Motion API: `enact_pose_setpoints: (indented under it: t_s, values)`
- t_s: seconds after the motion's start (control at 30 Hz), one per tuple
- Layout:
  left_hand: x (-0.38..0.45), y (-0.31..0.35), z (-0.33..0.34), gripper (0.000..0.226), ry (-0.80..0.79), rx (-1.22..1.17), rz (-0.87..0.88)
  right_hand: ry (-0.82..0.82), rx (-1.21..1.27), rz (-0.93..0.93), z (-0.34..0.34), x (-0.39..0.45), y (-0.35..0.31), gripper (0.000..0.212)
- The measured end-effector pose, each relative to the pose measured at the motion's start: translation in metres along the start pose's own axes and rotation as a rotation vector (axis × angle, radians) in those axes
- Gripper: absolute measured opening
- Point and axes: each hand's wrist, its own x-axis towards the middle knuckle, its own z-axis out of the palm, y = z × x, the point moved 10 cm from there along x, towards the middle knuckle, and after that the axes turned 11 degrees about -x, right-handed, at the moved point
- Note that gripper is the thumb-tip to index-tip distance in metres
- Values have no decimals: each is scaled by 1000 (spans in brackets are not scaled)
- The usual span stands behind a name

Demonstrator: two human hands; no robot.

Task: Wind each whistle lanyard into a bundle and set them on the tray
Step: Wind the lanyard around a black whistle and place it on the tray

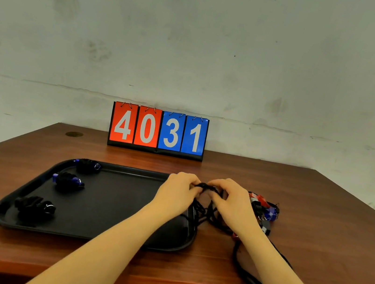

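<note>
Between the two hands, above the far right corner of the tray, a black lanyard [204,186] is held as a small wad. The left hand [179,193] has its fingers curled around one side of the wad; the right hand [230,201] pinches the other side with bent fingers. Loose loops of the same black cord hang from the wad and trail over the tray's right rim onto the wooden table [314,235]. Right of the right hand lies a pile of unwound whistles [265,212], red, blue and black, with cords running toward the near table edge. On the black tray [110,203], three wound bundles lie along the left side: a far bundle [88,166] with a blue whistle against the far rim, a middle bundle [68,180] also blue, and a near bundle [35,207] with a black whistle. At the far table edge against the wall stands a flip scoreboard [158,131], reading 40 in red and 31 in blue.
</note>
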Motion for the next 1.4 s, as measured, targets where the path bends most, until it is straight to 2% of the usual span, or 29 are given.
enact_pose_setpoints:
  t_s: [0.17, 0.33, 0.57, 0.67, 0.77, 0.87, 1.0, 1.1, 1.2, 1.33, 1.4]
  values:
    - [6, 9, -36, 18, 80, 11, 57, -58, 101, 56, 10, 5, -5, 28]
    - [8, 8, -77, 21, 206, 14, 82, -57, -59, 12, 20, 16, -12, 18]
    - [5, -13, -112, 19, 290, -38, 58, -50, -131, -33, 34, 26, -25, 21]
    - [4, -25, -111, 19, 254, 25, 32, -54, -42, 5, 36, 30, -26, 22]
    - [3, -33, -102, 21, 144, 89, 3, -6, 9, 27, 31, 35, -29, 24]
    - [-2, -38, -99, 24, 116, 59, -40, 30, 98, 10, 23, 38, -41, 24]
    - [-8, -40, -94, 24, 103, 1, -62, -43, 222, -10, 28, 38, -53, 23]
    - [-10, -42, -83, 30, 61, 26, -91, -161, 176, -26, 38, 33, -49, 31]
    - [-11, -40, -72, 33, 69, 78, -93, -155, 144, 32, 36, 24, -30, 40]
    - [-8, -23, -57, 20, 83, 58, -1, -68, 19, 170, 21, 17, 6, 28]
    - [-4, -16, -41, 18, 33, 84, 36, -157, -85, 184, 24, 14, 17, 25]
